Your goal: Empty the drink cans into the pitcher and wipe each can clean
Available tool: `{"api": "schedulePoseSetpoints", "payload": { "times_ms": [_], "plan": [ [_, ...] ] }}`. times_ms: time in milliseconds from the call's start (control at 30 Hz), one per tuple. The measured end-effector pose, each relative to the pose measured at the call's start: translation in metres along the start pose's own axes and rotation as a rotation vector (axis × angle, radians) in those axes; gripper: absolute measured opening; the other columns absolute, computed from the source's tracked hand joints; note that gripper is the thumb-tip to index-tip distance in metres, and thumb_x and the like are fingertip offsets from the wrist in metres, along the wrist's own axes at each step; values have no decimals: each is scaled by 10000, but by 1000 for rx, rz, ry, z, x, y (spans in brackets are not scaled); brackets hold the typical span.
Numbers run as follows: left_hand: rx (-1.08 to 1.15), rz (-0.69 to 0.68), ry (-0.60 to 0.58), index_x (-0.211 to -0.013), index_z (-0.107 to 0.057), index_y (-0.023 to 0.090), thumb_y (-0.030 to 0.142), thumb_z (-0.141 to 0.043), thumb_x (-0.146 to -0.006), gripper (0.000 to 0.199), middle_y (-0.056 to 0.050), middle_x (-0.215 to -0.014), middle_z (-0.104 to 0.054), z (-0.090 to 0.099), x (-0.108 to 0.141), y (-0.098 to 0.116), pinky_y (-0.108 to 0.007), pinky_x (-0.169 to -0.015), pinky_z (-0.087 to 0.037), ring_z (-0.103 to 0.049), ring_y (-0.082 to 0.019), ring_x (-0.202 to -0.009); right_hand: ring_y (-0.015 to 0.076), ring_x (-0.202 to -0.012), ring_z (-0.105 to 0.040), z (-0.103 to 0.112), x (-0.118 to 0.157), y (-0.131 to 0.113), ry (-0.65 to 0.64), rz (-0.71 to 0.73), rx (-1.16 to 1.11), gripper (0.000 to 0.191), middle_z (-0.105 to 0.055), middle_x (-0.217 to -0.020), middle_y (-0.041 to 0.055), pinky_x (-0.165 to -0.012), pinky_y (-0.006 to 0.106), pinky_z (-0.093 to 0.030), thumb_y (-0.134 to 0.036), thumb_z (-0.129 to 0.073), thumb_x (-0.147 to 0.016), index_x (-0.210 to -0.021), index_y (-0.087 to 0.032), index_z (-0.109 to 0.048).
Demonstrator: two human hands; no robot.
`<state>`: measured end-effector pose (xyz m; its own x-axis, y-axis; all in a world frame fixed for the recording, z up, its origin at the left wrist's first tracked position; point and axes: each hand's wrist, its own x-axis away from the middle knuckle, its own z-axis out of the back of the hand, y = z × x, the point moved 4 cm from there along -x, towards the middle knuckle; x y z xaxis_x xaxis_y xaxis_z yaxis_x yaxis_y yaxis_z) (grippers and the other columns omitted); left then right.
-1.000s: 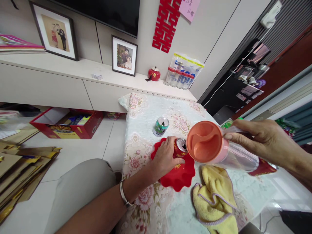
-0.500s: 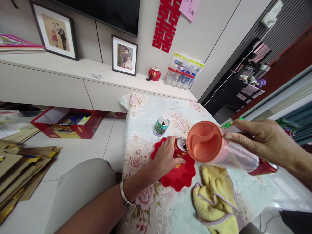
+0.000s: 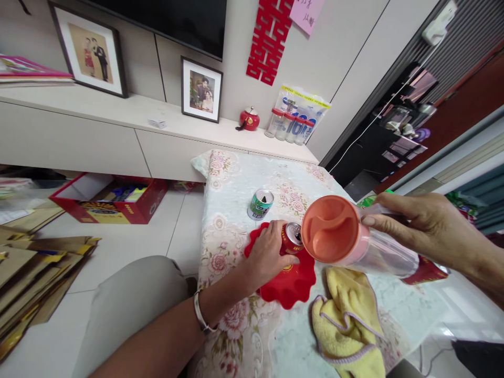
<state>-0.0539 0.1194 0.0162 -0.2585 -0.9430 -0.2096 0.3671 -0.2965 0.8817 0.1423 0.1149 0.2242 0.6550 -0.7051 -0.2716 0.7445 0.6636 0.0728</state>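
My left hand is closed around a red can with an opened top, over a red scalloped plate. My right hand grips the handle of a clear pitcher with an orange lid. The pitcher is tipped on its side, its lid end close beside the red can's top. Behind my left hand a green and white can stands upright, its top opened. A yellow cloth lies crumpled to the right of the plate.
A floral tablecloth covers the table. Under the pitcher's base sits a red box. Glass jars, a red pot and framed photos stand on the cabinet behind. A red carton and flattened cardboard lie on the floor at left.
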Motion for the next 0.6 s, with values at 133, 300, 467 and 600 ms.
{"api": "schedulePoseSetpoints", "payload": {
  "times_ms": [133,300,467,600],
  "plan": [
    [-1,-1,-1,-1229,-442,241,195,-841,-706,660,-91,-1270,-590,0,0,0,-487,-1083,-448,-569,-323,-1257,97,-379,-407,2,0,-1,-3,-14,-13,460,-450,-466,-65,-399,251,-284,-601,-531,-980,-753,-215,-637],
    [0,1,-14,-1234,-437,224,195,-835,-719,651,-110,-1283,-587,1,1,1,-483,-1091,-442,-561,-327,-1264,102,-378,-401,3,0,-1,-14,-36,-22,482,-439,-453,-63,-398,257,-287,-624,-538,-962,-712,-221,-621],
    [-13,15,-22,-1235,-427,234,200,-849,-711,674,-102,-1289,-582,1,0,1,-476,-1095,-441,-558,-323,-1270,105,-381,-421,2,0,0,-20,-40,-20,475,-466,-465,-57,-399,260,-294,-617,-526,-972,-743,-217,-641],
    [-14,13,-20,-1232,-423,241,196,-846,-717,668,-95,-1289,-581,0,0,1,-471,-1094,-442,-558,-316,-1272,109,-383,-427,1,0,1,-12,-93,-23,533,-466,-456,-50,-399,265,-304,-685,-520,-941,-711,-220,-642]
  ]
}}
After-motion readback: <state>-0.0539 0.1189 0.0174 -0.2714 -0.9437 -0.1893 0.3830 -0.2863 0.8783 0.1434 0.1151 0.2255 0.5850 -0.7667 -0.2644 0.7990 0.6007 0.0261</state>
